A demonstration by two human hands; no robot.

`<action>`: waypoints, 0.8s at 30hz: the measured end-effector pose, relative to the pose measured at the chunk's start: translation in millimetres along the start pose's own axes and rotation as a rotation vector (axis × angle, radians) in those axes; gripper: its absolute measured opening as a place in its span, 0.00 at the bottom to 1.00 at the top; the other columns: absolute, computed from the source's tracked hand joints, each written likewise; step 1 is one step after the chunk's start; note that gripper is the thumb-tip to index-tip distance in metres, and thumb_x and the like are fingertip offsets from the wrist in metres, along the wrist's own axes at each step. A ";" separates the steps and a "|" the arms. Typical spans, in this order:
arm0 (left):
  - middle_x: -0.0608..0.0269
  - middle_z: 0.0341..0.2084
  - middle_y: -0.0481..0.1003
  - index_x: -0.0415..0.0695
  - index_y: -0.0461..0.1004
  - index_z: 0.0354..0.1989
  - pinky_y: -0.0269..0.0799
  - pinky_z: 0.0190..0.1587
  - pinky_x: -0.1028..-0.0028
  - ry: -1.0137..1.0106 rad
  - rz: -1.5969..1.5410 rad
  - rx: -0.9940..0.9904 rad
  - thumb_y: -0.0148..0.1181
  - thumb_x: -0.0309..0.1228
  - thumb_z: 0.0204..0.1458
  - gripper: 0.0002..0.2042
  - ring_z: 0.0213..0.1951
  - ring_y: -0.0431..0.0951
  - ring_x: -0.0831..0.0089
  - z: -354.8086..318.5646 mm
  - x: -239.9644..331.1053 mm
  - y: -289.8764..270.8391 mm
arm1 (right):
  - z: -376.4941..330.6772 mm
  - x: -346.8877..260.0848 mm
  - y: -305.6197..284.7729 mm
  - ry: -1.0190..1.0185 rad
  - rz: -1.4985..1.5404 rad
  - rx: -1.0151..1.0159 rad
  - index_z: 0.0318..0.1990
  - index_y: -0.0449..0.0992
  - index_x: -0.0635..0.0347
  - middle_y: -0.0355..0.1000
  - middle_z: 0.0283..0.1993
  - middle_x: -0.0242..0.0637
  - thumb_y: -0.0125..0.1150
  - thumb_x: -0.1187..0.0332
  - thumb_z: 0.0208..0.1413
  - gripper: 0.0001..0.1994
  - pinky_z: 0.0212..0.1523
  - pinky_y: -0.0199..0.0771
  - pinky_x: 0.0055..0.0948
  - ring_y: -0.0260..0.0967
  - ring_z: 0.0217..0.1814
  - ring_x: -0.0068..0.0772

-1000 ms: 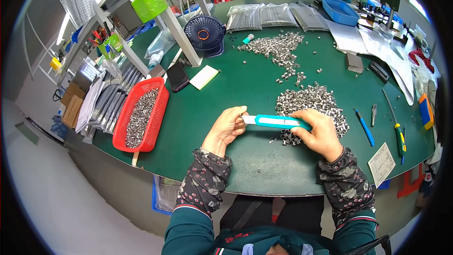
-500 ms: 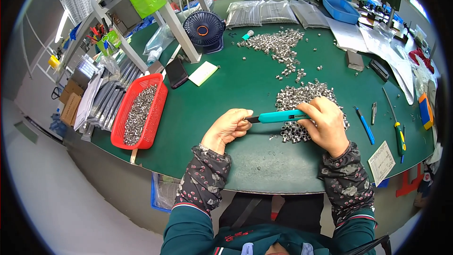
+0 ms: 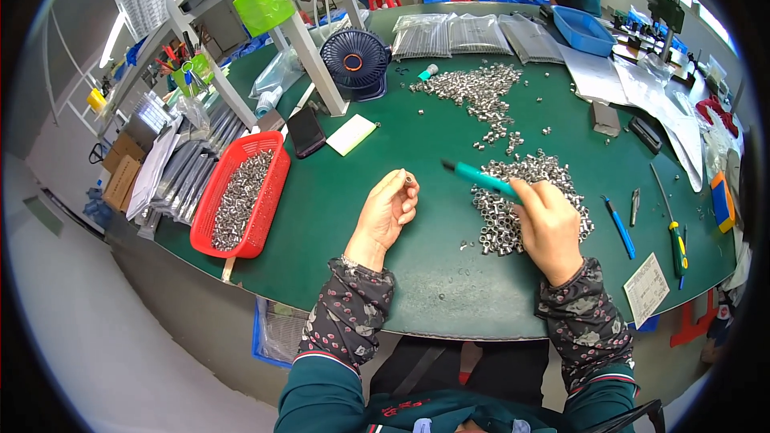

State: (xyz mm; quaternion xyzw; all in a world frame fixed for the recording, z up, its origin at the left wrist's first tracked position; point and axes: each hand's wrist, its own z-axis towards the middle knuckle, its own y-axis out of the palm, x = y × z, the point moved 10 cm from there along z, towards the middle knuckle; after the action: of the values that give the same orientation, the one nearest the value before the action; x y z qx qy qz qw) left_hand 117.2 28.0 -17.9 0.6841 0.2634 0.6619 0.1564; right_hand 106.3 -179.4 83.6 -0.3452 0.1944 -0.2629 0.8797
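Between the thumb and fingertips of my left hand (image 3: 382, 215) is a small metal ring (image 3: 410, 180), its open end showing. My right hand (image 3: 552, 231) is closed round a teal utility knife (image 3: 486, 180), whose dark blade end points left and away from me. The knife is apart from the ring and hangs over the near heap of metal rings (image 3: 499, 223). Farther back, a second heap of rings (image 3: 473, 87) trails toward the near one. To the left stands a red plastic basket (image 3: 271, 220) with many such rings in it.
A phone (image 3: 305, 131), a note pad (image 3: 351, 135) and a dark fan (image 3: 353, 62) stand left of centre. At right lie a blue pen-like tool (image 3: 620, 228), a yellow-green screwdriver (image 3: 678, 248) and a paper slip (image 3: 646, 287). Bagged parts (image 3: 480, 34) and a blue tray (image 3: 582, 30) line the far edge.
The blade end of the knife has come away from my left hand and swung up and right. My left hand has turned, and the ring in its fingertips now shows.
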 end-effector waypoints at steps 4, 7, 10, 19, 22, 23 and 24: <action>0.66 0.23 0.65 0.43 0.67 0.32 0.53 0.14 0.87 0.023 -0.006 -0.063 0.46 0.35 0.57 0.09 0.18 0.60 0.83 0.5 -0.1 1.2 | -5.4 3.8 12.9 0.023 0.050 -0.080 0.42 0.71 0.57 0.62 0.26 0.35 0.58 0.74 0.42 0.15 0.24 0.66 0.32 0.65 0.26 0.35; 0.65 0.27 0.69 0.43 0.69 0.36 0.55 0.15 0.88 0.065 0.044 -0.066 0.49 0.32 0.56 0.07 0.19 0.63 0.84 0.5 1.9 5.0 | -4.3 9.6 13.8 0.074 0.132 -0.110 0.41 0.71 0.58 0.66 0.29 0.37 0.59 0.72 0.43 0.15 0.25 0.67 0.33 0.67 0.27 0.37; 0.64 0.28 0.70 0.43 0.69 0.39 0.56 0.15 0.88 0.090 0.065 -0.061 0.50 0.31 0.55 0.07 0.20 0.65 0.85 2.5 3.5 5.7 | -11.4 42.9 16.9 0.410 0.506 -0.054 0.37 0.71 0.61 0.71 0.33 0.39 0.62 0.67 0.43 0.13 0.28 0.68 0.29 0.69 0.27 0.37; 0.67 0.27 0.70 0.43 0.70 0.38 0.56 0.16 0.88 0.090 0.036 -0.033 0.51 0.31 0.55 0.07 0.22 0.65 0.85 1.1 2.0 1.8 | -10.0 35.9 22.2 0.349 0.489 -0.175 0.35 0.73 0.65 0.64 0.25 0.38 0.61 0.68 0.44 0.11 0.30 0.61 0.28 0.62 0.27 0.33; 0.67 0.27 0.70 0.43 0.70 0.38 0.56 0.16 0.88 0.076 -0.004 -0.058 0.51 0.30 0.55 0.06 0.22 0.65 0.85 1.3 0.4 4.0 | -9.2 34.1 19.8 0.269 0.504 -0.114 0.36 0.75 0.59 0.64 0.23 0.36 0.62 0.62 0.44 0.13 0.26 0.63 0.30 0.64 0.24 0.35; 0.67 0.27 0.70 0.43 0.70 0.38 0.56 0.16 0.88 0.075 -0.004 -0.059 0.51 0.30 0.55 0.06 0.22 0.65 0.85 1.0 0.8 4.8 | -9.3 34.3 19.8 0.270 0.504 -0.113 0.36 0.75 0.59 0.64 0.23 0.36 0.62 0.62 0.44 0.13 0.26 0.63 0.30 0.64 0.24 0.35; 0.68 0.26 0.69 0.43 0.70 0.38 0.56 0.15 0.88 0.079 -0.009 -0.060 0.51 0.31 0.55 0.07 0.21 0.65 0.85 0.1 2.0 5.6 | -9.1 33.0 21.7 0.261 0.511 -0.128 0.37 0.75 0.58 0.64 0.23 0.37 0.62 0.62 0.45 0.13 0.26 0.63 0.29 0.64 0.24 0.35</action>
State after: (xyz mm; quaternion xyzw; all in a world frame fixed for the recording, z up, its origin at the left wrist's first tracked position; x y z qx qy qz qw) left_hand 118.1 24.7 -13.1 0.6512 0.2526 0.6953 0.1695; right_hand 134.6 -190.2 56.7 -0.3030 0.4028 -0.0625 0.8614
